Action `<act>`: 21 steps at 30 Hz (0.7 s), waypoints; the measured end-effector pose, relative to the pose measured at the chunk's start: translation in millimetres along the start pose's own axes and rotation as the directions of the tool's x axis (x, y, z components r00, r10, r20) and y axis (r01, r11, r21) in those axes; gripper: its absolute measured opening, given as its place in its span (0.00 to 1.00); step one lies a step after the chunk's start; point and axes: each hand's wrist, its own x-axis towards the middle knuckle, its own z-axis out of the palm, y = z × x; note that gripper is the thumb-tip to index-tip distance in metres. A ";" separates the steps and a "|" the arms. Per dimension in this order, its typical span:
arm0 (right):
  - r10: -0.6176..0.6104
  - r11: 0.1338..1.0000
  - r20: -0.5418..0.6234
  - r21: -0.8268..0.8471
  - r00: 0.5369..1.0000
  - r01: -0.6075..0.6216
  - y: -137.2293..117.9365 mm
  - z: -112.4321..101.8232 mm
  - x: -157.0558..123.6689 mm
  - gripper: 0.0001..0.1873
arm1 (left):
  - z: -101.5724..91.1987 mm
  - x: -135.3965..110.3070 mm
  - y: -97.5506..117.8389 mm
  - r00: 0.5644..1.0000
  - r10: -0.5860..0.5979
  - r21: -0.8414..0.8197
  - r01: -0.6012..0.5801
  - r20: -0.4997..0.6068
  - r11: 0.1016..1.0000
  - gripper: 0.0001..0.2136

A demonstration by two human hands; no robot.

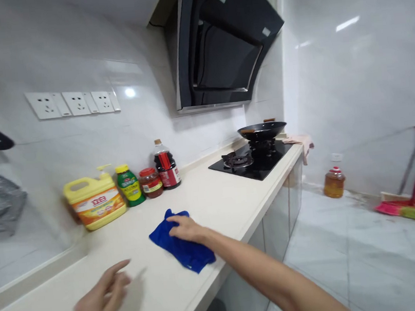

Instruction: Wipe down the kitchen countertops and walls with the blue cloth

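Note:
A blue cloth (182, 241) lies spread and wrinkled on the cream countertop (204, 195), one corner reaching close to the front edge. On its upper part rests my right hand (185, 227), fingers bent around bunched fabric and the arm stretched in from the lower right. My left hand (100, 305) hovers above the counter at the lower left, apart from the cloth. Its index finger points forward, the other fingers curl loosely, and nothing is held in it.
Along the wall stand a yellow detergent jug (96, 203), a green bottle (130, 186), a red-lidded jar (151, 183) and a dark sauce bottle (166, 166). Farther back, a wok (263, 131) sits on the gas stove (255, 163) below the range hood (224, 46).

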 end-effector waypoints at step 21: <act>0.069 0.998 -0.283 0.035 0.957 -0.061 115.6 -45.5 17.6 0.19 | 135.2 36.4 128.5 0.958 -0.091 0.319 0.000 0.271 0.948 0.30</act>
